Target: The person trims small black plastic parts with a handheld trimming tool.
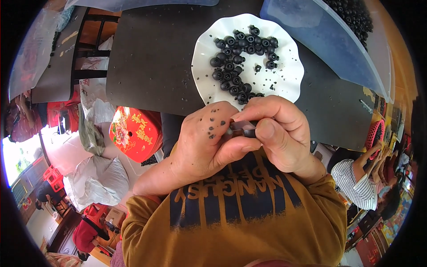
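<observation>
Black piece (250,132), seemingly mid-work, gripped by left hand (200,135) and right hand (285,133), centre.
White plate (287,78), upper centre: many round black parts (229,66), scraps (258,68); finished share unclear.

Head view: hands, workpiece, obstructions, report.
Left hand and right hand closed on small dark object, partly hidden by fingers. White scalloped plate ahead holds round black pieces. Black crumbs on left hand.

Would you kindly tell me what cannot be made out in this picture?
Head view: the small, dark object between the left hand and right hand; fingers hide its full shape.
Head view: the white, wavy-edged plate; the hands hide part of its near rim.
Head view: the translucent, bluish plastic bin; the upper edge cuts it off.
Head view: black, round pieces in that bin; too small to count.
</observation>
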Motion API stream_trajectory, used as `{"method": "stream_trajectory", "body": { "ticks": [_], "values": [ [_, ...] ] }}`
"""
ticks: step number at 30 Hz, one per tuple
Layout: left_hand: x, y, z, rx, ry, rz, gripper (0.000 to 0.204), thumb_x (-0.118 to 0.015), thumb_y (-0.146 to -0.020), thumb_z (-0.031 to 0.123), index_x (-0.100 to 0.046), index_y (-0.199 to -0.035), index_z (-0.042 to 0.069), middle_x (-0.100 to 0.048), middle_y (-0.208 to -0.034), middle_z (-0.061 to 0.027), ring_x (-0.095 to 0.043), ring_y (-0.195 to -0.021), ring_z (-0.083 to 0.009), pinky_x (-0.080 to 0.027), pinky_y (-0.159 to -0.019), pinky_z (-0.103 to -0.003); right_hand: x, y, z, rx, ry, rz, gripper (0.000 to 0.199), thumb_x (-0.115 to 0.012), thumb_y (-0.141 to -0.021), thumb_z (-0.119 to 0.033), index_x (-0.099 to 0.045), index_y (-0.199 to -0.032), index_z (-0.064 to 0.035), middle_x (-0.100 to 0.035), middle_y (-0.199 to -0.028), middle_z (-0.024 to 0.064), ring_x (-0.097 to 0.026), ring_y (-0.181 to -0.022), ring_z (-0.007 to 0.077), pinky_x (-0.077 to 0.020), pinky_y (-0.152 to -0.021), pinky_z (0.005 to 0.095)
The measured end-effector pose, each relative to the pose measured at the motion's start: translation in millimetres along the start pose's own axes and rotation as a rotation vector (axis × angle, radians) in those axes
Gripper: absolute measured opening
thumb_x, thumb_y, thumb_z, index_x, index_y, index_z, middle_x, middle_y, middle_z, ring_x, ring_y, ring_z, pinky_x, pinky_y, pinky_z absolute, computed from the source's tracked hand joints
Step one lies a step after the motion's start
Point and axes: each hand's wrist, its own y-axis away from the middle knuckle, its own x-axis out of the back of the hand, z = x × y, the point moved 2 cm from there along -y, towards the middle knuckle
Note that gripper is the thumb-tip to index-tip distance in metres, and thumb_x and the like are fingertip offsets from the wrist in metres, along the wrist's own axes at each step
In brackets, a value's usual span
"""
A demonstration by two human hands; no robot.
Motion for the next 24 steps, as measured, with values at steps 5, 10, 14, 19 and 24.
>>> {"method": "stream_trajectory", "body": {
  "ticks": [5,10,14,19,24],
  "values": [
    [-0.3,2.6,-3.0,0.012,-0.005,-0.022,0.04,-0.063,-0.076,0.04,-0.05,-0.076,0.003,-0.047,-0.062,-0.007,-0.048,-0.052,-0.0243,-0.038,-0.046,-0.032,-2.4,2.0,1.9,-0.026,-0.039,0.044,0.023,-0.044,-0.092,-0.012,-0.051,-0.107,0.0036,-0.057,-0.1,0.0084,-0.054,-0.092,0.0092,-0.0432,-0.079,0.0202],
    [-0.4,2.6,-2.2,0.004,-0.049,-0.028,0.039,-0.062,-0.077,0.04,-0.049,-0.076,0.003,-0.048,-0.063,-0.0073,-0.05,-0.052,-0.0257,-0.039,-0.046,-0.033,0.7,1.8,3.5,-0.016,0.006,0.031,0.022,-0.044,-0.092,-0.012,-0.051,-0.106,0.0035,-0.056,-0.099,0.0078,-0.054,-0.088,0.0068,-0.0434,-0.076,0.018],
    [-0.3,3.4,-3.5,-0.018,-0.059,-0.02,0.041,-0.061,-0.077,0.042,-0.048,-0.077,0.003,-0.048,-0.063,-0.0074,-0.05,-0.052,-0.0261,-0.039,-0.046,-0.033,1.2,0.9,3.5,-0.031,-0.018,0.015,0.023,-0.044,-0.092,-0.013,-0.051,-0.106,0.003,-0.055,-0.096,0.0062,-0.054,-0.086,0.0063,-0.0433,-0.074,0.017],
    [1.5,3.8,-1.6,0.009,-0.083,-0.021,0.044,-0.058,-0.077,0.046,-0.047,-0.078,0.003,-0.047,-0.063,-0.0072,-0.049,-0.052,-0.0265,-0.039,-0.045,-0.034,-0.6,-0.3,3.5,-0.012,-0.014,0.021,0.022,-0.045,-0.092,-0.013,-0.052,-0.105,0.0028,-0.054,-0.093,0.005,-0.054,-0.086,0.0064,-0.0436,-0.075,0.0176],
    [0.8,2.5,-2.5,-0.063,-0.141,0.001,0.044,-0.058,-0.077,0.046,-0.047,-0.079,0.003,-0.047,-0.063,-0.0072,-0.049,-0.052,-0.0264,-0.039,-0.045,-0.034,3.1,-1.2,4.1,0.024,0.086,-0.015,0.022,-0.045,-0.092,-0.012,-0.051,-0.106,0.0034,-0.055,-0.094,0.0061,-0.054,-0.088,0.0072,-0.0445,-0.076,0.0191]
  ]
}}
